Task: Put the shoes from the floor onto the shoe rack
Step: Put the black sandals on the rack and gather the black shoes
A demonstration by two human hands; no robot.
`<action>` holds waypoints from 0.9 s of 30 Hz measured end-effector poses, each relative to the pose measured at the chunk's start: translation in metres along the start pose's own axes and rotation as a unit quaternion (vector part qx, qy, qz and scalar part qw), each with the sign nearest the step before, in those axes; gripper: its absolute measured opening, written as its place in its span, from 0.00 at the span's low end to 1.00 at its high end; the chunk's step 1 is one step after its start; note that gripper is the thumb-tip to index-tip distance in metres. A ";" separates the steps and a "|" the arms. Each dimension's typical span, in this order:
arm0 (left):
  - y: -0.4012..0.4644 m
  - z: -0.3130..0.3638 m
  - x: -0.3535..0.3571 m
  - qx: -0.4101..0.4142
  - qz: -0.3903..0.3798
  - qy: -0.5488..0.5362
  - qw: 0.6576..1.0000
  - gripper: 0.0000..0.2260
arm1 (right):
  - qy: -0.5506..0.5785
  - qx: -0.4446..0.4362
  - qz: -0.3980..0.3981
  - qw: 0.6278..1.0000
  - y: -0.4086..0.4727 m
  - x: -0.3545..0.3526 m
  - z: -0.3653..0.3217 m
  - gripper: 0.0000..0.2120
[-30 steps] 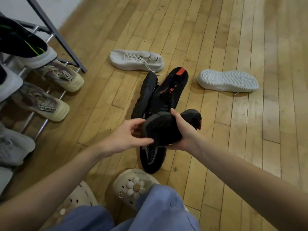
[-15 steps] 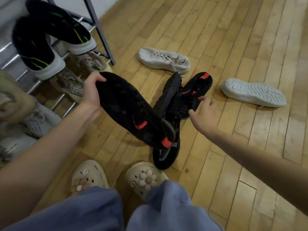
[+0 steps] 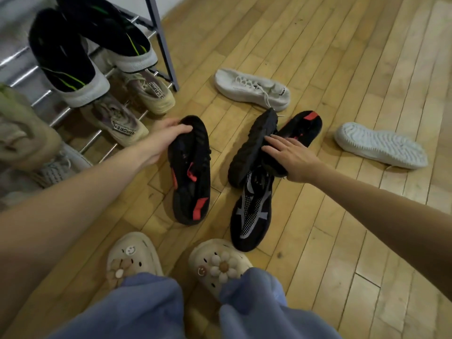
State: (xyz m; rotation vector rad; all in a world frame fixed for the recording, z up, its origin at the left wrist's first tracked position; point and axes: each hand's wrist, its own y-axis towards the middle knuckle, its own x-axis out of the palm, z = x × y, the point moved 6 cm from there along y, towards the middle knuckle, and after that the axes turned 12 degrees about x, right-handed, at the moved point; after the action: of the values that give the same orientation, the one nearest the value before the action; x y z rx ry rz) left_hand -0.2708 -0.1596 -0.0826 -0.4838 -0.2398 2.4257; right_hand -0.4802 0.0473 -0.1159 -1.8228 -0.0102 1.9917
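Wood plank floor, pale wall top left.

— How's the light?
— Soft, warm indoor light; the wooden floor shows pale sheen at upper right, and shadows under the shoes are faint.
— Sharpness?
— Fair in the middle; the trouser legs at the bottom are blurred, and the floorboards bow toward the edges from the wide lens
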 end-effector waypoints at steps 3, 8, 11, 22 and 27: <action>-0.012 -0.020 -0.005 -0.003 0.030 0.088 0.996 0.20 | -0.032 -0.037 -0.017 0.999 -0.001 -0.007 0.003 0.45; -0.056 -0.070 -0.006 -0.114 0.002 0.145 0.983 0.26 | 0.092 -0.043 0.042 0.994 -0.004 -0.058 -0.016 0.44; -0.082 -0.093 -0.002 -0.168 -0.013 0.107 0.980 0.37 | 0.171 -0.001 0.076 0.982 -0.001 -0.093 -0.032 0.43; -0.113 -0.127 0.024 -0.218 -0.087 0.019 0.972 0.56 | 0.233 0.194 0.096 0.948 0.025 -0.069 -0.065 0.48; -0.111 -0.135 0.028 -0.196 -0.009 0.039 0.980 0.42 | 0.211 0.180 0.059 0.959 -0.015 -0.037 -0.049 0.60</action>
State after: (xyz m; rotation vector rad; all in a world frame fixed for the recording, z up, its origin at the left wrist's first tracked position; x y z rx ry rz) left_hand -0.1745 -0.0494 -0.1819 -0.7444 -0.6928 2.3391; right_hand -0.4273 0.0345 -0.0827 -1.9883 0.5653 1.5090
